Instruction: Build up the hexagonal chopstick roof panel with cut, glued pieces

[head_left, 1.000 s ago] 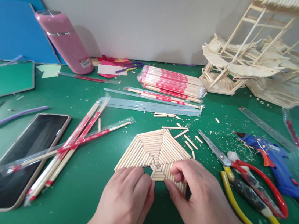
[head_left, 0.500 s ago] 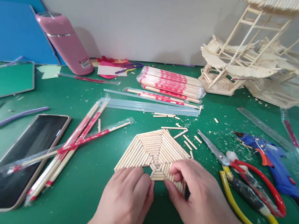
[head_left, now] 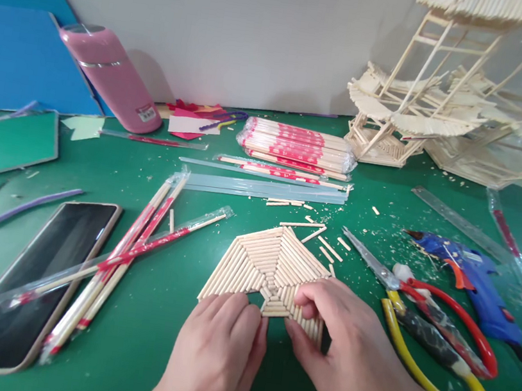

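A web-like panel of short wooden sticks (head_left: pixel 252 256) lies on the green table in front of me, with a small gap near its centre at the near side. Curled over its near left edge is my left hand (head_left: pixel 220 345), closed, with its fingertips hidden under the knuckles. My right hand (head_left: pixel 347 343) grips the panel's right part, thumb at the near edge and bent fingers on top. Loose cut sticks (head_left: pixel 328 253) and small chips lie just beyond the panel's right corner.
Scissors (head_left: pixel 390 275) and a blue glue gun (head_left: pixel 478 271) lie at right, a phone (head_left: pixel 29 286) and wrapped chopsticks (head_left: pixel 131 255) at left. Behind are glue sticks (head_left: pixel 262 188), packed chopsticks (head_left: pixel 297 144), a pink bottle (head_left: pixel 112 77) and a stick-built tower (head_left: pixel 419 108).
Both hands keep the same hold on the panel. The whole view has shifted very slightly; nothing else visibly differs.
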